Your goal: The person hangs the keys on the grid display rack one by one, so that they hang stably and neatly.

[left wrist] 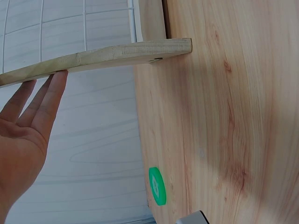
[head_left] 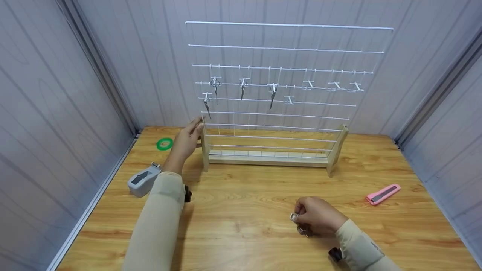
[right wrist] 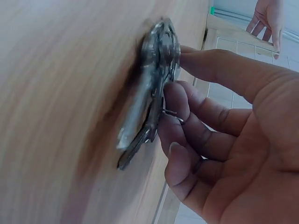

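The left hand [head_left: 185, 142] has its fingers extended, the tips resting against the outer face of the left wooden upright of the wire rack [head_left: 269, 163]. The right hand [head_left: 321, 216] is closed in a pinch on a bunch of metal keys [right wrist: 156, 88], held in front of the rack, right of its middle. A stretch of tabletop [head_left: 241, 195] lies between the rack's base and that hand. Left of the rack lie a green tape roll [head_left: 158, 144] and, nearer the tabletop's left edge, a grey tape dispenser [head_left: 140, 186]; right of the rack, a pink stapler [head_left: 383, 194].
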`<state>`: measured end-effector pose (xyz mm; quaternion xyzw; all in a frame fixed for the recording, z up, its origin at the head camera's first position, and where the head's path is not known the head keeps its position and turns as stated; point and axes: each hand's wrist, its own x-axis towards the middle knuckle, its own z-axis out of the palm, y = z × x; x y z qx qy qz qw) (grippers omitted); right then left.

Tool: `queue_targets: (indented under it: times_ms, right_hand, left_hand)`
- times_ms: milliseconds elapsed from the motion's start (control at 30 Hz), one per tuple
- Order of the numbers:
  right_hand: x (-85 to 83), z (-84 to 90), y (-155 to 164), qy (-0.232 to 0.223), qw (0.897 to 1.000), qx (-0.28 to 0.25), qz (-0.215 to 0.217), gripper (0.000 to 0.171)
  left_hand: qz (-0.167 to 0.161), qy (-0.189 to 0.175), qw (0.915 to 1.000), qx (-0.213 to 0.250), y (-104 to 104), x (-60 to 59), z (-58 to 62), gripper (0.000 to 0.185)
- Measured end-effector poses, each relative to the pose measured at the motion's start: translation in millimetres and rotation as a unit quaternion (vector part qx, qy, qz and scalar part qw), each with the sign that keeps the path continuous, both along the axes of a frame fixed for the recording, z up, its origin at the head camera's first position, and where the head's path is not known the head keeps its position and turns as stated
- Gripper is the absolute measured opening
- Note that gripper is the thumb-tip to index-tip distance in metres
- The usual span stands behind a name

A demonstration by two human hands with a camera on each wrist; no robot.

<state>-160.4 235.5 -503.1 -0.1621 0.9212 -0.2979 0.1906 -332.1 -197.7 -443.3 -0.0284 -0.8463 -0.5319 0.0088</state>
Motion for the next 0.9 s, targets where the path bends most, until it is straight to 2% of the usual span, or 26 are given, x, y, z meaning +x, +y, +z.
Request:
queue_targets:
  times_ms: [300, 367, 433, 533, 633, 733, 900]
  right_hand:
    - [-2.5, -1.7, 1.3, -0.067, 0.996, -0.054, -0.001, 0.016]
    - [-2.3, -2.3, 1.8, -0.043, 0.998, -0.047, 0.007, 0.014]
    - [-1.8, -2.6, 2.4, 0.002, 1.000, -0.021, 0.013, 0.014]
    - [-0.6, -0.9, 2.6, 0.075, 0.997, 0.021, 0.012, 0.014]
    - [1.0, 2.5, 2.1, 0.108, 0.994, 0.036, -0.002, 0.012]
    - [2.1, 8.2, 0.6, 0.131, 0.991, 0.024, -0.011, 0.008]
    - [1.6, 20.1, -2.7, 0.123, 0.990, -0.058, -0.023, 0.005]
  left_hand:
    - [-0.001, -0.009, 0.9999, 0.007, -0.1, -0.4, -0.3, 0.058]
    - [-0.001, -0.013, 0.9999, 0.007, 0.0, -0.3, -0.2, 0.058]
    - [-0.002, -0.013, 0.9999, 0.007, 0.1, -0.3, 0.0, 0.058]
    - [-0.001, -0.013, 0.9999, 0.007, 0.3, -0.2, 0.9, 0.057]
    - [0.001, -0.014, 0.9999, 0.009, 0.6, 0.0, 1.6, 0.058]
    - [-0.001, -0.015, 0.9998, 0.011, 0.3, 0.5, 1.8, 0.059]
    - [-0.003, -0.008, 0.9998, 0.019, 0.8, 1.0, 0.7, 0.056]
